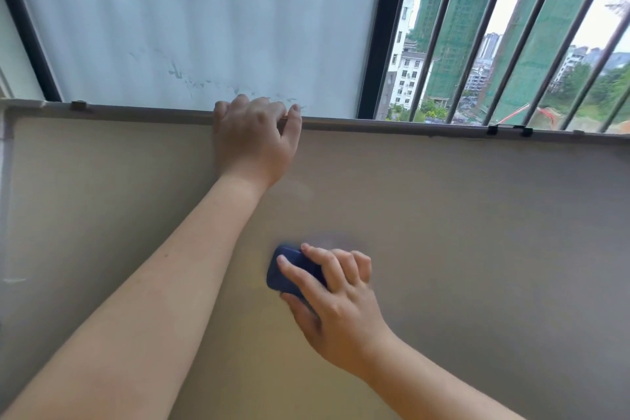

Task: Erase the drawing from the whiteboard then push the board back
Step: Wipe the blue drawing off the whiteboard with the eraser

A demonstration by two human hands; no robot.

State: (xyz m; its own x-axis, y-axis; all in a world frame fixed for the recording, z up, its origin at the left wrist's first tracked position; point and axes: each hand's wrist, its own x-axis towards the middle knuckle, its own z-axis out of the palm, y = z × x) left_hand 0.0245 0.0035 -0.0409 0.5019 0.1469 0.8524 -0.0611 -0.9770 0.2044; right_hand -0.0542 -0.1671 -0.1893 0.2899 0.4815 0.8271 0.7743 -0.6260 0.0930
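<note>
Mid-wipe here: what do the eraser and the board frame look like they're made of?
Eraser: dark blue, smooth with rounded corners, likely hard plastic; its wiping face is hidden.
Board frame: thin grey strip with a dull sheen, probably aluminium, though painted plastic is possible.

Both forearms are bare as far as they show — no sleeves, watch or bracelets. The left hand [254, 136] and the right hand [335, 300] wear no rings or gloves — their fingernails are short and unpainted.
</note>
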